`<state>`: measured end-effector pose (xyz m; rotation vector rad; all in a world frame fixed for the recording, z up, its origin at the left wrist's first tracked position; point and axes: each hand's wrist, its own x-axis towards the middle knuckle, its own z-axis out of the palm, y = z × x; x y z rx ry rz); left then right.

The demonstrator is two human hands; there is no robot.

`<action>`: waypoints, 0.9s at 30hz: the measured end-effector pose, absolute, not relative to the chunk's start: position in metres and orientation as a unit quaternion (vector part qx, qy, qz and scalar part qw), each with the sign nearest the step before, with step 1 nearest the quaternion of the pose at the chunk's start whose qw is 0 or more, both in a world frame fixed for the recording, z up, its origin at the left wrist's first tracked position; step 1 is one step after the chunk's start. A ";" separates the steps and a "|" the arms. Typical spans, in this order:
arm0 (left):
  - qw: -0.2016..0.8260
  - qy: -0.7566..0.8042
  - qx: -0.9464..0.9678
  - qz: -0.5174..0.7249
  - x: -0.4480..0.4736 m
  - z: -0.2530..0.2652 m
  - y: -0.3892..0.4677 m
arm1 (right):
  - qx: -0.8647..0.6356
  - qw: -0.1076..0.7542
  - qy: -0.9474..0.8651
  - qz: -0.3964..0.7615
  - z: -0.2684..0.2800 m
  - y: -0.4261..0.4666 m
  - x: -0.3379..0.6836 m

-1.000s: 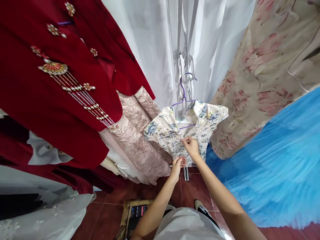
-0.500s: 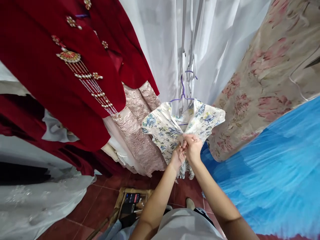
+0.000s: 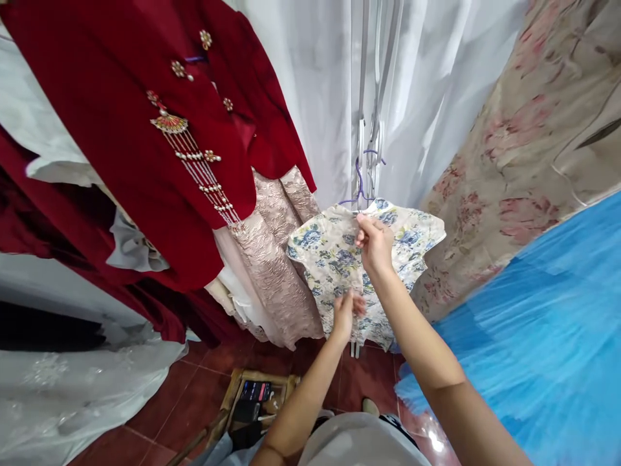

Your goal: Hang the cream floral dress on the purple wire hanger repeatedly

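A short-sleeved blouse (image 3: 334, 252), cream with blue and yellow-green flowers, hangs on a purple hanger (image 3: 359, 178) in front of me. My right hand (image 3: 377, 244) is pinched closed on the blouse's front edge at the neckline, just below the hanger. Lower down, my left hand (image 3: 344, 316) is in front of the blouse's middle, its fingers loosely apart and slightly blurred. Whether those fingers touch the cloth is hard to see. The two front halves meet along the centre.
Left of the blouse hang a red jacket (image 3: 194, 162) with beaded ornaments and a pink textured dress (image 3: 276, 278). Blue tulle (image 3: 524, 323) and a floral beige fabric (image 3: 524, 142) are on the right. White curtains (image 3: 315, 97) hang behind; a wooden stool (image 3: 235, 382) with small items stands below.
My right hand has moved up to the neckline, and my left hand has moved away from it, slightly lower. The neckline, formerly gaping in a V, is now drawn together.
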<state>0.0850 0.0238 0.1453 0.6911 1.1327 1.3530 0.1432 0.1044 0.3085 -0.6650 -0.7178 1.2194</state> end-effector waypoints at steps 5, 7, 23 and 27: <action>0.304 0.390 0.585 0.643 0.043 0.266 0.075 | -0.335 0.727 -0.375 0.469 0.300 0.097 0.146; 0.243 0.373 0.685 0.577 0.035 0.300 0.100 | -0.344 0.729 -0.396 0.439 0.299 0.099 0.147; 0.075 0.341 0.835 0.425 0.003 0.351 0.127 | -0.303 0.743 -0.416 0.428 0.291 0.112 0.141; 0.073 0.341 0.773 0.529 -0.013 0.356 0.141 | -0.355 0.725 -0.420 0.416 0.268 0.109 0.140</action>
